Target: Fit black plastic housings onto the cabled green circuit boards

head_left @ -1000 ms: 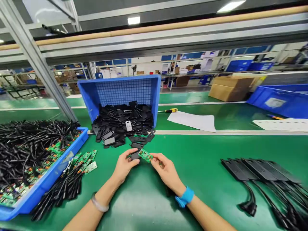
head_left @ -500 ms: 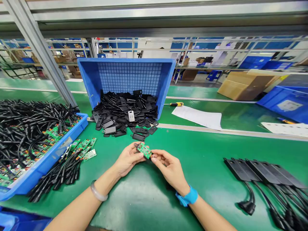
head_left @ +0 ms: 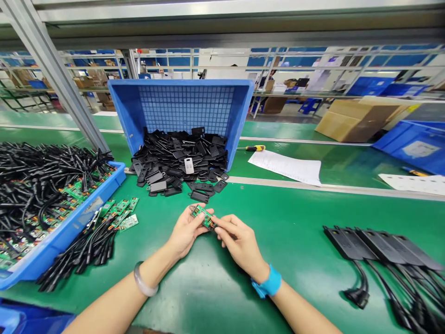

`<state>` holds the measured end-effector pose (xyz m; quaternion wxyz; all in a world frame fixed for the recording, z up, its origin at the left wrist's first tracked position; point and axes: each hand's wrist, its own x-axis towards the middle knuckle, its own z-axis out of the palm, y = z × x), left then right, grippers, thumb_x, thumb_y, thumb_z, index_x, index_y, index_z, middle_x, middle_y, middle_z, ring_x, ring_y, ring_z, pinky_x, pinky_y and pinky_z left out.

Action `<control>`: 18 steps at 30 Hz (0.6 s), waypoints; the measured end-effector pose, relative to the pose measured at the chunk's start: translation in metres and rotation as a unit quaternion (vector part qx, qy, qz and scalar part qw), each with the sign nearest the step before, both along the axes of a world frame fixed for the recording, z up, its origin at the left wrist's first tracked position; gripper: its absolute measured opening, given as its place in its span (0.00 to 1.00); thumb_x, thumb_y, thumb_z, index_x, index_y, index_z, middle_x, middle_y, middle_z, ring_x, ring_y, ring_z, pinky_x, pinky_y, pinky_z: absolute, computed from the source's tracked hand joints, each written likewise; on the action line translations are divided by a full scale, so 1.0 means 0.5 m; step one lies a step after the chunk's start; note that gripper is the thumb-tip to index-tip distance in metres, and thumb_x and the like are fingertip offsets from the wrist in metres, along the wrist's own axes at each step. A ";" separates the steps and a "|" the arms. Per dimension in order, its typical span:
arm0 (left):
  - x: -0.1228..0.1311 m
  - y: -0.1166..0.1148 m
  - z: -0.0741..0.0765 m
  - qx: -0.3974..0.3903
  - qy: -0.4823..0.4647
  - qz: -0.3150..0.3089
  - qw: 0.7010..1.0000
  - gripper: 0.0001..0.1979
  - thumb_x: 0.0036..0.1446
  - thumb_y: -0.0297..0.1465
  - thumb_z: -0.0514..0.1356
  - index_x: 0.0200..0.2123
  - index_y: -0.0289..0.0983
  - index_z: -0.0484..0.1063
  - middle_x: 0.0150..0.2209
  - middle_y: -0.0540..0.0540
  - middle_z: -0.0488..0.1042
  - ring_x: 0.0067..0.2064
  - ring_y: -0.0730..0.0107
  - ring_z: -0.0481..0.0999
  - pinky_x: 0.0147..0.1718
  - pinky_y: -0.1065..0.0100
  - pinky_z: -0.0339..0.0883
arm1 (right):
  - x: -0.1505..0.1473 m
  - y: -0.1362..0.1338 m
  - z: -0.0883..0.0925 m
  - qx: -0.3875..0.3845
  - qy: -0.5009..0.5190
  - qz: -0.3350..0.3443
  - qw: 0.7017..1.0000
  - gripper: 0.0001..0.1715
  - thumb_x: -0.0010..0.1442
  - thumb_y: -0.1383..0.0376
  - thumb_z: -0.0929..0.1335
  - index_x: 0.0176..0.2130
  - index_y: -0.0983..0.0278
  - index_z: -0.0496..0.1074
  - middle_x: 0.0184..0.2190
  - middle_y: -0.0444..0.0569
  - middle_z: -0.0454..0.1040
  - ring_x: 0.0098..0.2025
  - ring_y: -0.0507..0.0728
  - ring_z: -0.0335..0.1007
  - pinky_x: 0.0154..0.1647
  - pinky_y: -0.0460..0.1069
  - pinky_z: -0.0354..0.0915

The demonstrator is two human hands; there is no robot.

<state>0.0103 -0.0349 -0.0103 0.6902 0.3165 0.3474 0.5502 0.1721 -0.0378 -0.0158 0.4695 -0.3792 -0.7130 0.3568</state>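
Both hands meet over the green mat near the middle. My left hand [head_left: 184, 232] and my right hand [head_left: 236, 243] pinch a small green circuit board [head_left: 202, 216] between their fingertips, with a dark plastic piece partly hidden under it. Just beyond lies a heap of black plastic covers [head_left: 181, 160] spilling from a tipped blue crate [head_left: 184, 109]. A clear bracelet is on my left wrist and a blue band on my right.
A blue tray [head_left: 66, 232] at left holds black cables with green boards; more cabled boards [head_left: 97, 236] lie beside it. Assembled black units with cables [head_left: 382, 253] sit at right. Paper sheets [head_left: 285, 167], a screwdriver [head_left: 253, 148] and a cardboard box [head_left: 354, 120] lie behind.
The view tilted down a little. The hands drew closer together and the board turned slightly between the fingers, now lying lower against the dark piece.
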 end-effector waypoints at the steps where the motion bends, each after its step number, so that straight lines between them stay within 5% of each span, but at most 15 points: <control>1: 0.001 0.001 -0.001 0.003 0.004 0.004 1.000 0.22 0.50 0.35 0.67 0.46 0.37 0.65 0.46 0.39 0.74 0.44 0.61 0.75 0.44 0.59 0.68 | 0.000 0.001 -0.001 -0.023 0.017 0.005 1.000 0.16 0.62 0.61 0.64 0.48 0.58 0.75 0.31 0.47 0.66 0.22 0.49 0.64 0.19 0.44 0.65; 5: 0.003 0.001 0.002 0.014 0.010 0.005 1.000 0.23 0.49 0.36 0.68 0.46 0.38 0.65 0.46 0.40 0.73 0.44 0.60 0.75 0.45 0.58 0.68 | 0.000 0.003 -0.008 -0.048 0.044 0.001 0.998 0.15 0.61 0.60 0.65 0.46 0.59 0.76 0.31 0.47 0.65 0.22 0.49 0.64 0.18 0.44 0.67; 13: 0.008 -0.001 -0.001 0.014 0.015 0.029 0.999 0.20 0.49 0.37 0.67 0.43 0.37 0.65 0.43 0.41 0.75 0.43 0.62 0.75 0.42 0.61 0.68 | -0.005 0.001 -0.013 0.051 -0.060 -0.042 0.996 0.13 0.62 0.62 0.65 0.44 0.60 0.77 0.30 0.49 0.70 0.29 0.54 0.67 0.28 0.47 0.66; 18: 0.007 0.002 -0.007 0.002 0.020 0.039 0.999 0.20 0.49 0.37 0.67 0.42 0.36 0.65 0.40 0.42 0.76 0.42 0.61 0.76 0.42 0.60 0.69 | -0.010 0.000 -0.013 0.048 -0.057 -0.045 0.996 0.13 0.62 0.60 0.66 0.42 0.60 0.78 0.29 0.48 0.70 0.29 0.54 0.66 0.29 0.48 0.66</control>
